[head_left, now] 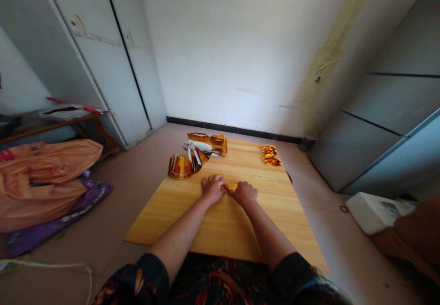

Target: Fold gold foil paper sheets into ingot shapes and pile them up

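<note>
My left hand (213,189) and my right hand (245,192) meet near the middle of the wooden board (220,227). Between them is a small piece of gold foil paper (233,187), pressed at the board's surface. The fingers of both hands are closed at its two ends and hide part of it. Beyond my left hand lies a curled stack of gold foil sheets (181,166) with white backs. Behind that sits a second pile of gold foil sheets (219,144). Several folded gold foil pieces (271,156) are grouped at the far right of the board.
A white roll-like bundle (198,145) lies against the far pile. Orange (48,181) and purple bags (65,225) rest on the left, by a wooden bench (92,122). A white box (373,213) stands at right. Grey cabinets (385,112) and a wall (233,53) surround the board.
</note>
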A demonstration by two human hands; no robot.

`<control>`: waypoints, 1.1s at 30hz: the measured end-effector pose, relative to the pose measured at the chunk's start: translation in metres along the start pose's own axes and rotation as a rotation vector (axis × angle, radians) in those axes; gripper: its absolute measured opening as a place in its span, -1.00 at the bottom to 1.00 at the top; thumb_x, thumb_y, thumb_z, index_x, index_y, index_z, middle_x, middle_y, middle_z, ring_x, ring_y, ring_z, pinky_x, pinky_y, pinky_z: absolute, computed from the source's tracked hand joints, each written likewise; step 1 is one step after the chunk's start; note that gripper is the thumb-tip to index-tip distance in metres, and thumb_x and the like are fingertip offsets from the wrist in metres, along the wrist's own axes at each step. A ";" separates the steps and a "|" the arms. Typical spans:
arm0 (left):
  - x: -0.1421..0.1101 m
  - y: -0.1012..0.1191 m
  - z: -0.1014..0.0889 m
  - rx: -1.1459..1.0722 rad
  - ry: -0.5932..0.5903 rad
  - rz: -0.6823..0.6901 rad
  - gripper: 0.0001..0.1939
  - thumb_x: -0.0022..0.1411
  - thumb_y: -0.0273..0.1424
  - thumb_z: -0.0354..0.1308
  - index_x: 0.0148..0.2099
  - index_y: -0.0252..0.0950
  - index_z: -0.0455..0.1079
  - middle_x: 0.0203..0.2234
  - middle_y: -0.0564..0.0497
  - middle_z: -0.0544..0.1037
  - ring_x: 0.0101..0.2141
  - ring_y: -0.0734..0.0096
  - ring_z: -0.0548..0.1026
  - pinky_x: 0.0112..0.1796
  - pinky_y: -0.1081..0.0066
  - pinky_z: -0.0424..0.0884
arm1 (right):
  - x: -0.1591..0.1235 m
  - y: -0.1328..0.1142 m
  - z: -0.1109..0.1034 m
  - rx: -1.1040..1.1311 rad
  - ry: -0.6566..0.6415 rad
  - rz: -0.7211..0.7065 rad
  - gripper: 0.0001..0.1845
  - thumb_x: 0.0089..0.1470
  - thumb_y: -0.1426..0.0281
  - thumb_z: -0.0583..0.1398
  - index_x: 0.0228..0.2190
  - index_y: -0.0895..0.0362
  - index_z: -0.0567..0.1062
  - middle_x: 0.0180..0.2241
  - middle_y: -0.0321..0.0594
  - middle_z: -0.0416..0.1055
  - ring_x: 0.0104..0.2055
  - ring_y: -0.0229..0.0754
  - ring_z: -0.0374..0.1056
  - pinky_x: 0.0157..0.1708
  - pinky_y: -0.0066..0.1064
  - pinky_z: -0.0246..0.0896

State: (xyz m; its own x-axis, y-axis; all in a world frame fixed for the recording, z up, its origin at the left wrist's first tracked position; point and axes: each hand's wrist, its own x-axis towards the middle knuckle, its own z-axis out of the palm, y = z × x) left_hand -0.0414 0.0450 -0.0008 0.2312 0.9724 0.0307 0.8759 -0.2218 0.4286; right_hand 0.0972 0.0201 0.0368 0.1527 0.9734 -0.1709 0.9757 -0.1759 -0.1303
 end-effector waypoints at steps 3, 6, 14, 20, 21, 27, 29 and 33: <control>0.000 -0.001 0.000 0.005 -0.013 0.001 -0.84 0.11 -0.35 0.12 -0.27 0.00 0.48 0.12 0.18 0.31 0.12 0.22 0.16 0.12 -0.02 -0.09 | -0.001 -0.004 -0.001 0.001 -0.005 0.028 -0.34 -0.02 -0.05 0.11 -0.09 0.21 0.44 -0.07 0.12 0.39 -0.02 0.07 0.33 -0.12 -0.14 0.18; -0.001 0.000 -0.002 -0.014 -0.020 0.005 -0.84 0.11 -0.35 0.13 -0.27 0.00 0.48 0.12 0.18 0.31 0.13 0.20 0.16 0.12 -0.03 -0.11 | 0.003 0.000 -0.001 0.027 -0.034 0.032 -0.37 -0.04 -0.01 0.15 -0.07 0.19 0.43 -0.06 0.08 0.39 -0.01 0.04 0.33 -0.13 -0.19 0.20; -0.002 0.001 -0.003 -0.022 -0.014 0.010 -0.81 0.10 -0.40 0.13 -0.27 0.01 0.49 0.11 0.17 0.32 0.12 0.20 0.17 0.11 0.00 -0.10 | 0.014 0.014 -0.005 0.137 -0.126 0.047 -0.64 -0.08 0.26 0.23 -0.19 0.10 0.48 -0.10 -0.08 0.45 -0.07 -0.08 0.38 -0.20 -0.35 0.25; -0.001 0.000 -0.002 -0.028 -0.002 0.015 -0.82 0.10 -0.40 0.13 -0.29 0.02 0.50 0.10 0.18 0.34 0.11 0.20 0.18 0.10 0.02 -0.07 | 0.018 0.026 -0.006 0.192 -0.112 0.038 -0.80 -0.10 0.40 0.22 -0.33 0.08 0.54 -0.19 -0.15 0.51 -0.13 -0.15 0.41 -0.26 -0.46 0.23; -0.001 0.000 -0.002 -0.030 0.002 0.019 -0.82 0.10 -0.40 0.13 -0.29 0.02 0.50 0.09 0.17 0.34 0.11 0.21 0.19 0.10 0.02 -0.07 | 0.019 0.029 -0.006 0.196 -0.110 0.041 -0.81 -0.11 0.40 0.22 -0.35 0.08 0.54 -0.21 -0.15 0.51 -0.15 -0.15 0.41 -0.28 -0.47 0.23; -0.003 0.000 -0.003 -0.009 -0.007 0.036 -0.82 0.14 -0.34 0.10 -0.25 0.04 0.49 0.10 0.16 0.33 0.11 0.21 0.18 0.11 -0.02 -0.07 | 0.025 0.048 -0.002 0.234 -0.093 0.074 -0.84 -0.16 0.41 0.24 -0.41 0.10 0.56 -0.31 -0.14 0.54 -0.25 -0.15 0.44 -0.39 -0.51 0.19; -0.004 0.000 -0.003 0.011 -0.034 0.065 -0.76 0.18 -0.32 0.07 -0.15 0.11 0.46 0.13 0.15 0.30 0.13 0.19 0.16 0.11 -0.08 -0.10 | 0.027 0.053 0.000 0.246 -0.084 0.087 -0.84 -0.17 0.43 0.23 -0.43 0.11 0.56 -0.33 -0.12 0.53 -0.28 -0.14 0.44 -0.42 -0.52 0.17; -0.004 -0.001 -0.003 0.049 -0.086 0.103 -0.66 0.22 -0.32 0.00 -0.02 0.22 0.37 0.19 0.14 0.22 0.17 0.13 0.09 0.11 -0.18 -0.18 | 0.027 0.061 0.000 0.268 -0.049 0.092 -0.86 -0.17 0.48 0.20 -0.46 0.13 0.55 -0.37 -0.12 0.53 -0.32 -0.16 0.43 -0.45 -0.52 0.13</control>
State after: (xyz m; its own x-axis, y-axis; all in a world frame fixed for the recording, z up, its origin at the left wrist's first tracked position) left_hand -0.0440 0.0415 0.0011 0.3543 0.9351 -0.0065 0.8648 -0.3250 0.3827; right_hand 0.1606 0.0358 0.0239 0.2241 0.9445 -0.2401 0.8810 -0.3017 -0.3645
